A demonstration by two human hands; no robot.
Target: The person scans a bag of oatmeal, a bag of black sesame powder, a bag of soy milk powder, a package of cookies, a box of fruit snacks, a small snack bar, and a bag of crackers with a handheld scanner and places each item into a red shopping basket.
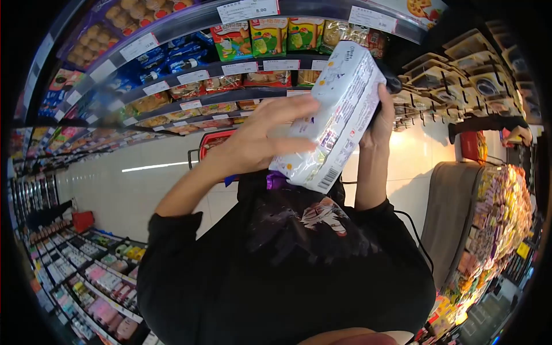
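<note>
A white, glossy oblong package (346, 92) with small printed text and a barcode is held tilted in front of my chest. My right hand (379, 123) grips its right side, thumb along the edge and the other fingers hidden behind it. My left hand (261, 135) is at its left face, fingers spread and blurred, overlapping the package in this view. Just under the package's lower end a shiny purple wrapper (278, 181) shows in part.
Ahead, store shelves hold green and yellow snack packs (269, 37), blue packets (178, 57) and price tags (247, 10). A red basket (214, 140) is beyond my left forearm. At right are hanging packs (448, 80), a heaped goods display (494, 213) and a person's legs (489, 123).
</note>
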